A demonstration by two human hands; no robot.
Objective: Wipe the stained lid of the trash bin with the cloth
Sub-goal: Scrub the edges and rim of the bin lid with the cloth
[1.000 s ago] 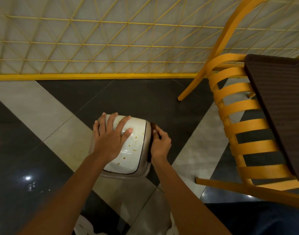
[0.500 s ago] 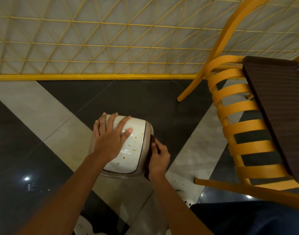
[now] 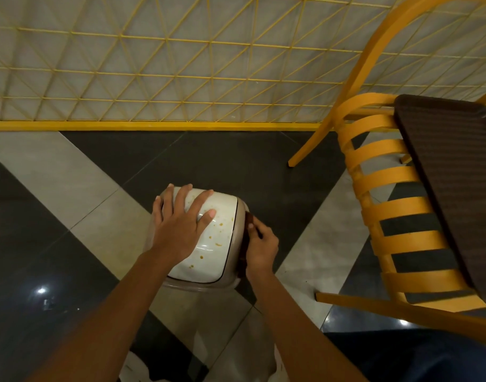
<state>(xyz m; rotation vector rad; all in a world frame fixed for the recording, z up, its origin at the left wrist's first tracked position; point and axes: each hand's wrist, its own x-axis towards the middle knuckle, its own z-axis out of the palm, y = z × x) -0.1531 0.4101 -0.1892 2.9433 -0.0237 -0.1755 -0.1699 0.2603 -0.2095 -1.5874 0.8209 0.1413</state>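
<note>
A small trash bin stands on the floor below me, its white domed lid (image 3: 217, 241) speckled with orange-yellow stains. The beige rim (image 3: 237, 244) frames the lid. My left hand (image 3: 181, 221) lies flat on the lid's left half, fingers spread and straight. At the bin's right side my right hand (image 3: 259, 248) grips a dark brown cloth (image 3: 247, 235) against the rim. Most of the cloth is hidden between the hand and the bin.
A yellow slatted chair (image 3: 388, 210) stands close on the right, with a dark brown tray-like board (image 3: 457, 172) over it. A yellow wire grid fence (image 3: 181, 78) runs along the far side. The floor has dark and pale glossy tiles (image 3: 57, 172).
My right hand has slid a little down the bin's right side with the cloth, then back up slightly. The left hand has stayed flat on the lid.
</note>
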